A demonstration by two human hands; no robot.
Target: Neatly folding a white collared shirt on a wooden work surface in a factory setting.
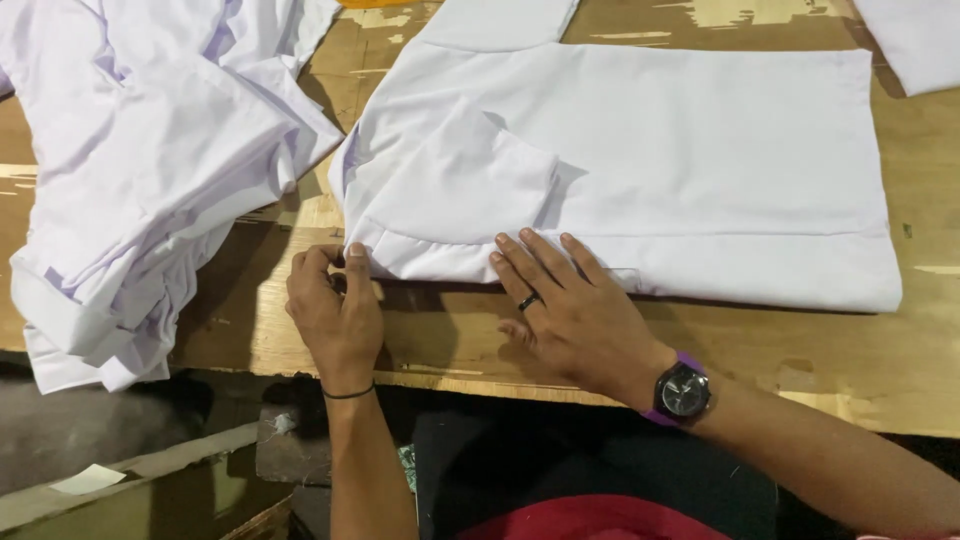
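At table edge | L hand (335,315) curled, pinching shirt (640,170) hem | R hand (570,310) flat

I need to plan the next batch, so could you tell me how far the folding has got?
The white shirt lies flat on the wooden table, its sleeve folded in. The left hand pinches its near corner and the right hand presses the edge. The heap of white garments at left looks unfolded.

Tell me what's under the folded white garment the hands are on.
The folded white garment lies on a worn wooden table, bare wood showing around it. Whatever sits beneath the cloth is covered.
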